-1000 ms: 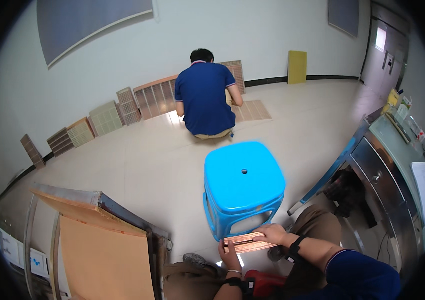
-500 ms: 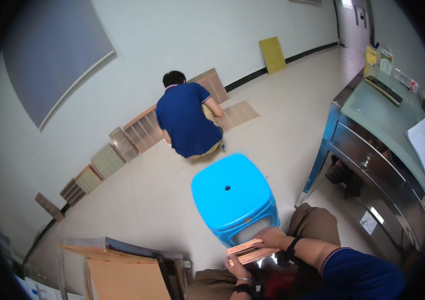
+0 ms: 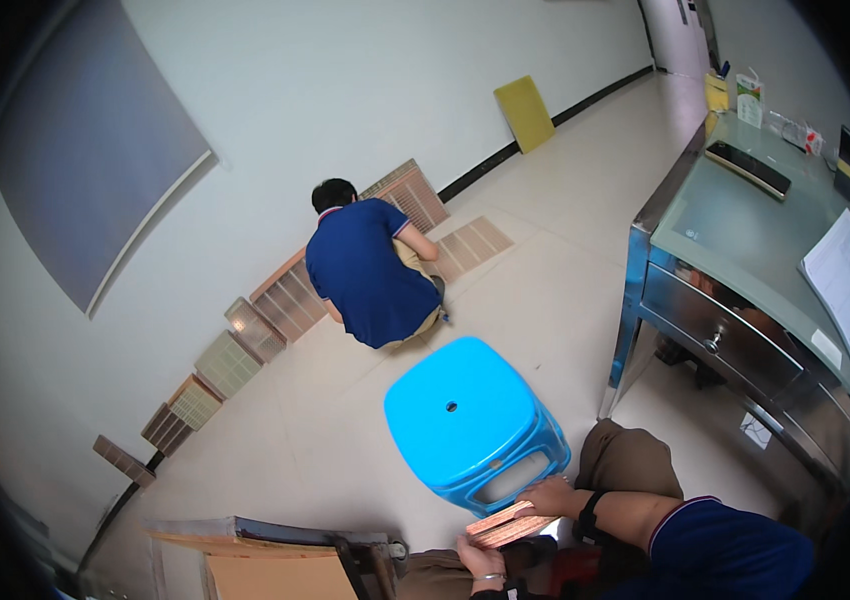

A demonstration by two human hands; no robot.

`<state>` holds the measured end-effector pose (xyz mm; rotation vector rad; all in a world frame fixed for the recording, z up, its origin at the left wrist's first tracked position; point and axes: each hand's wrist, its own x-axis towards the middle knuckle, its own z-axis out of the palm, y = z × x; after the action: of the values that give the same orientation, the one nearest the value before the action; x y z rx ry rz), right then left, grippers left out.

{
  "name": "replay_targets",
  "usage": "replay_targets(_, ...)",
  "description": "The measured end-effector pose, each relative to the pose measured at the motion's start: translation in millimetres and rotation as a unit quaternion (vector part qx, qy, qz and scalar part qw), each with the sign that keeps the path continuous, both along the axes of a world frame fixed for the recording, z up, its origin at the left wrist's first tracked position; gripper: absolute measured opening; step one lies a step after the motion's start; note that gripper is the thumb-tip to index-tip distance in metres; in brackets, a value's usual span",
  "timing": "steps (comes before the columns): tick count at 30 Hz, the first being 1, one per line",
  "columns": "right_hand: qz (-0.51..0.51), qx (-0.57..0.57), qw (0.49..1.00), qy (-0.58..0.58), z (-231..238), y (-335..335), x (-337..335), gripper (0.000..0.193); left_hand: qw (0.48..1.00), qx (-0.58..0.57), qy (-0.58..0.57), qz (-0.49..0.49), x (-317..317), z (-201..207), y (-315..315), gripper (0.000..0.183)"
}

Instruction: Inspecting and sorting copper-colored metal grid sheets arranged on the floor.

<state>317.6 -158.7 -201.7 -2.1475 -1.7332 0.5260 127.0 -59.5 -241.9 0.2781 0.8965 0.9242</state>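
Low in front of me, just past my knees, I hold a small stack of copper-coloured boards (image 3: 501, 529). Its edges are striped, and a gap parts the stack into two layers. My left hand (image 3: 479, 558) is closed on the near left end. The fingers of my right hand (image 3: 548, 497) wrap over the far right end, partly covering it. Right behind the boards stands a blue plastic stool (image 3: 460, 410) with a small hole in its seat; nothing lies on top.
Ahead, a person in a blue shirt (image 3: 375, 270) squats beside patterned copper panels (image 3: 295, 295) leaning along the wall. A glass-topped metal desk (image 3: 715, 210) with a phone (image 3: 748, 169) and papers (image 3: 845, 280) stands right. A wooden-topped frame (image 3: 245, 540) is at lower left.
The view has shifted, so the stool and squatting person sit lower in the picture. The boards stay in both hands, now tilted slightly differently.
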Motion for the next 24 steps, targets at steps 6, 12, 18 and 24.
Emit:
replay_targets(6,0.035,-0.061,0.997,0.029,5,9,0,0.048,0.975,0.073,0.191,-0.082,11,116,-32,0.037)
replay_targets(12,0.042,-0.059,0.997,-0.034,-4,11,-5,0.041,0.936,0.182,0.152,-0.259,-11,129,-5,0.033)
replay_targets(18,0.041,-0.004,0.999,-0.031,-3,9,3,0.05,0.877,0.254,0.265,-0.309,-17,94,31,0.021)
replay_targets(24,0.124,-0.179,0.972,-0.083,6,26,8,0.042,0.554,0.558,0.373,-0.492,-9,86,11,0.021)
